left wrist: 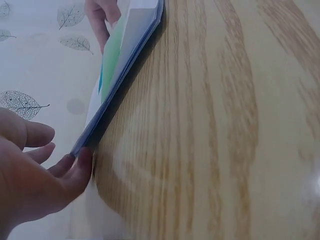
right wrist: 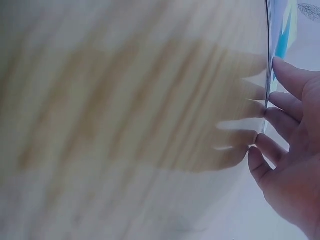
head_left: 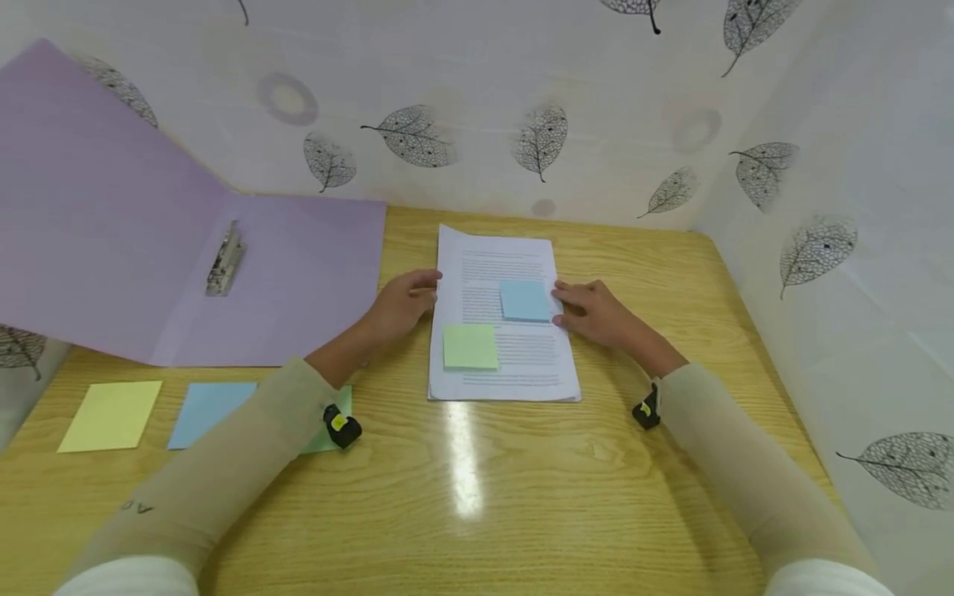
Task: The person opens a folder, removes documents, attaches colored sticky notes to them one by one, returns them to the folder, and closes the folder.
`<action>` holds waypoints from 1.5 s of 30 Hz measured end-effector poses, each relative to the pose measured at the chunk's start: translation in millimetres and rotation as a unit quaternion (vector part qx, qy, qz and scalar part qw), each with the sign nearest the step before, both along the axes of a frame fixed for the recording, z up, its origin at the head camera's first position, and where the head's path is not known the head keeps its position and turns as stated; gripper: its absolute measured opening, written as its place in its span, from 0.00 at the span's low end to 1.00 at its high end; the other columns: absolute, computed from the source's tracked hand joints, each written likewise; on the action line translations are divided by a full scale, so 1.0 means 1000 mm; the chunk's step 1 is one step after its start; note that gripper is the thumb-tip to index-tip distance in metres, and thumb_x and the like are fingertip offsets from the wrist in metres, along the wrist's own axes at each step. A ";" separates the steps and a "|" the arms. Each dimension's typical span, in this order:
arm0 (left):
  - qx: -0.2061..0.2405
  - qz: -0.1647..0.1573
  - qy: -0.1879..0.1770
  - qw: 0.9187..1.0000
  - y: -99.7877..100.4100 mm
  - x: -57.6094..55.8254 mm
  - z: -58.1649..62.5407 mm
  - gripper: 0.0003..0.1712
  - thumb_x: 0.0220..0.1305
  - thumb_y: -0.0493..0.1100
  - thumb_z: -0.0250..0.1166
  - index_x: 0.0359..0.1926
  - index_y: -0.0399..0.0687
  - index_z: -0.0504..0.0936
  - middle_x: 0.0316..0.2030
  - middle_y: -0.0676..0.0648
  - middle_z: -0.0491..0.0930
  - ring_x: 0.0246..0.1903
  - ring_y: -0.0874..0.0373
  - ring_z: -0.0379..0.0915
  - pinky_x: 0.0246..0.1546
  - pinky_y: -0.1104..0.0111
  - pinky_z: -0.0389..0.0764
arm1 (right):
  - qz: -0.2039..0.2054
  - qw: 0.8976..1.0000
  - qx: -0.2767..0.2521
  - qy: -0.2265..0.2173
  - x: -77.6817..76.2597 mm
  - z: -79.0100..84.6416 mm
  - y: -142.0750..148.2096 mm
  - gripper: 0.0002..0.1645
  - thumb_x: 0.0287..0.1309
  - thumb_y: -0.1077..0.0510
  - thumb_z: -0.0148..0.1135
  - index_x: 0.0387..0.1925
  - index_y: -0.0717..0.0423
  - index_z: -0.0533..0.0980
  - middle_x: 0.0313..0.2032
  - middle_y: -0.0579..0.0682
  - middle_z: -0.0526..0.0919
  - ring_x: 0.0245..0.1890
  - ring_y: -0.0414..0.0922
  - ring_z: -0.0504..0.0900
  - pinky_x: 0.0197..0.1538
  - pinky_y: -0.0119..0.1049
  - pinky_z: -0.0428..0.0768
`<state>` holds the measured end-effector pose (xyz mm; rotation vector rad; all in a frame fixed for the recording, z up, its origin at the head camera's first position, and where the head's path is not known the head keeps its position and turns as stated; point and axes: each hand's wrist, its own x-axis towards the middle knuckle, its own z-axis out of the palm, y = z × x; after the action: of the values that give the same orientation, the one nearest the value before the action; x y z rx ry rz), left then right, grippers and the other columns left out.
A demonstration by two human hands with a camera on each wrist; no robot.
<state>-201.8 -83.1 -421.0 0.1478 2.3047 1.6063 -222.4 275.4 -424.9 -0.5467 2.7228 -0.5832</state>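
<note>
A stack of printed paper [head_left: 514, 348] lies on the wooden table, its top left corner slightly raised. On its top sheet are a blue sticky note pad [head_left: 525, 300] at the right and a light green sticky note pad [head_left: 470, 347] at the lower left. My left hand [head_left: 398, 308] touches the stack's left edge with relaxed fingers; in the left wrist view two fingertips [left wrist: 85, 159] meet the edge. Against the right edge, my right hand [head_left: 596, 313] rests its fingertips, spread along the side of the sheets, as the right wrist view shows. Neither hand grips the paper.
A purple folder [head_left: 313, 281] stands open at the left, with a metal clip [head_left: 226, 261] inside. In front of it lie yellow [head_left: 110, 416], blue [head_left: 212, 410] and green [head_left: 344, 401] note squares, partly covered by the left forearm. A leaf-patterned sheet [head_left: 462, 66] borders the table.
</note>
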 end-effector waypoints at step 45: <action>0.207 0.078 -0.089 0.971 -0.012 0.004 -0.012 0.27 0.73 0.34 0.59 0.71 0.38 0.67 0.58 0.32 0.78 0.40 0.59 0.84 0.39 0.68 0.86 | -0.199 0.923 -0.314 -0.102 0.032 0.012 -0.026 0.24 0.68 0.47 0.64 0.63 0.46 0.78 0.53 0.50 0.78 0.48 0.43 0.78 0.46 0.30 0.82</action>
<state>-197.3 -94.8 -433.0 -0.0822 1.8631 2.0711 -190.5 249.0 -412.7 -0.0399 2.4150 -1.5487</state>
